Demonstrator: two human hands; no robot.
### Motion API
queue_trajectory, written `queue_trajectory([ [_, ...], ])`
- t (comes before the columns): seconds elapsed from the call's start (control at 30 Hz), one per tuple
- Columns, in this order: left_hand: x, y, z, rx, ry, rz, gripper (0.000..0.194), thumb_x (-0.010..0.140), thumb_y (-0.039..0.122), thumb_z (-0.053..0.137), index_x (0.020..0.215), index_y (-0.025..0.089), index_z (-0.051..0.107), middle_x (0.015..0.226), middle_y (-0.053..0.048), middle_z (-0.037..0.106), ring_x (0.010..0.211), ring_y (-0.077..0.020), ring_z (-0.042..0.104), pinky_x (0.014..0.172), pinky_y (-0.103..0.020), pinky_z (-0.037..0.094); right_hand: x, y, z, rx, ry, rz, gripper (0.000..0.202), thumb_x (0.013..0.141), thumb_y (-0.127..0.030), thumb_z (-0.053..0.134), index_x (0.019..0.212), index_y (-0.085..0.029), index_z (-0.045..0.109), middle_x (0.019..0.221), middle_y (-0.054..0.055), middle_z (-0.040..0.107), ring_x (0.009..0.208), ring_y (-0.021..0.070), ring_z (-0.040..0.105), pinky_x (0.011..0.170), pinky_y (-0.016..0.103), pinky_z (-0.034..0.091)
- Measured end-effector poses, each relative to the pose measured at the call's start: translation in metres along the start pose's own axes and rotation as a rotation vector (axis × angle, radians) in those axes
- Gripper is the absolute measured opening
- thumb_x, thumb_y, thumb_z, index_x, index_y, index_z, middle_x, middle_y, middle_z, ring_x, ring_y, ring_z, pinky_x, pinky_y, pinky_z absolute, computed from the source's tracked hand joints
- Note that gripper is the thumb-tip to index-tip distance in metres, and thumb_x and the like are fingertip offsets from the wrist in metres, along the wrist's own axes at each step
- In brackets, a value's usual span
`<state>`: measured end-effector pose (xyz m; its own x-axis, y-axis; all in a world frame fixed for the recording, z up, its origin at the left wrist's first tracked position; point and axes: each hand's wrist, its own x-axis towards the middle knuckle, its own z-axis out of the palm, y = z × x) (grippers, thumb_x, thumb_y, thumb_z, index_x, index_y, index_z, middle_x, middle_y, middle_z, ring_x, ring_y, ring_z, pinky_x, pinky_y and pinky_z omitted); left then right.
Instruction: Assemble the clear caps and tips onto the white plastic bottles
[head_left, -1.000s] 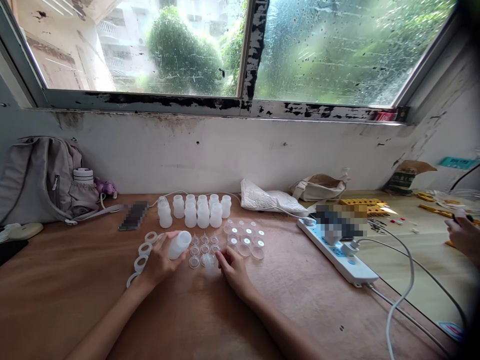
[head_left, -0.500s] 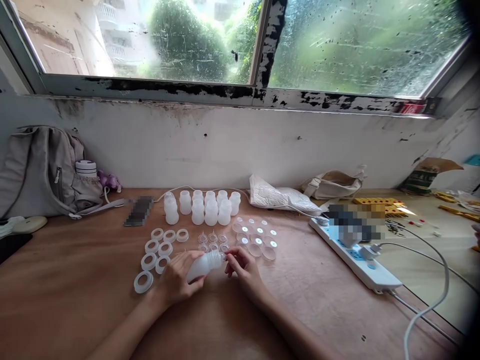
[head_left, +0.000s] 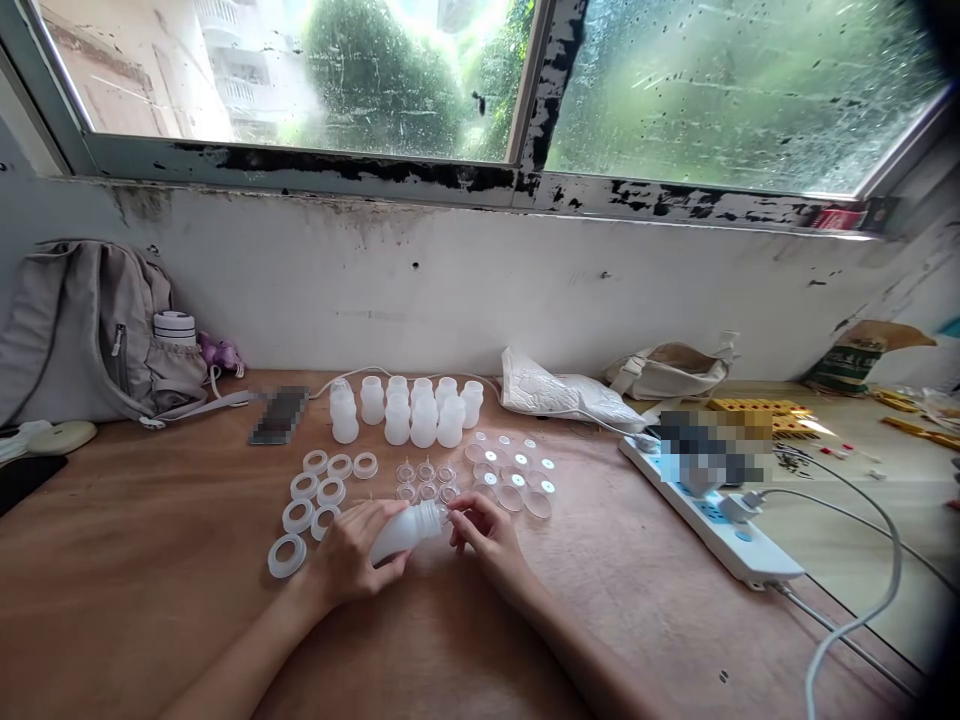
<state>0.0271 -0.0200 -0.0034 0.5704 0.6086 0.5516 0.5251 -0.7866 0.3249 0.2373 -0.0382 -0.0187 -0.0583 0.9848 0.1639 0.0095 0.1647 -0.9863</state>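
Observation:
My left hand (head_left: 361, 552) is wrapped round a frosted baby bottle (head_left: 405, 533), tilted with its threaded mouth towards the right. At that mouth, my right hand (head_left: 486, 535) pinches a small clear bottle nipple (head_left: 442, 514) between thumb and fingertips. Just beyond the bottle, several clear nipples (head_left: 426, 471) sit in rows on the table. White screw rings (head_left: 286, 556) lie to the left, the nearest beside my left wrist. Clear round discs or caps (head_left: 519, 462), some with a white spot, lie beyond my right hand. Further back stand several frosted bottles (head_left: 424, 420).
Left are a phone (head_left: 279, 415) and a grey backpack (head_left: 82, 330). At the back lie a white padded pouch (head_left: 562, 392) and a beige bag (head_left: 667, 370). A white power strip (head_left: 712, 520) with looping cables is on the right of the wooden table (head_left: 187, 580).
Both hands keep almost the same hold on the bottle and nipple. The view has shifted slightly; the things on the table have stayed in place.

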Motion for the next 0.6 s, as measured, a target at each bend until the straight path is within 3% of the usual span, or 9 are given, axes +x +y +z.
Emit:
queue_trajectory([
  [0.6,0.0001,0.0010,-0.0004,-0.014,-0.022,-0.005,0.046,0.069,0.023,0.055,0.114,0.019,0.044,0.099,-0.007,0.061,0.089,-0.0203,0.058,0.078,-0.033,0.047,0.0006,-0.0033,-0.0001,-0.042,0.005,0.009,0.023,0.076,-0.040,0.054,0.080,-0.017,0.054,0.057,-0.003,0.051,0.048,0.0097,0.050,0.046,0.023,0.044],
])
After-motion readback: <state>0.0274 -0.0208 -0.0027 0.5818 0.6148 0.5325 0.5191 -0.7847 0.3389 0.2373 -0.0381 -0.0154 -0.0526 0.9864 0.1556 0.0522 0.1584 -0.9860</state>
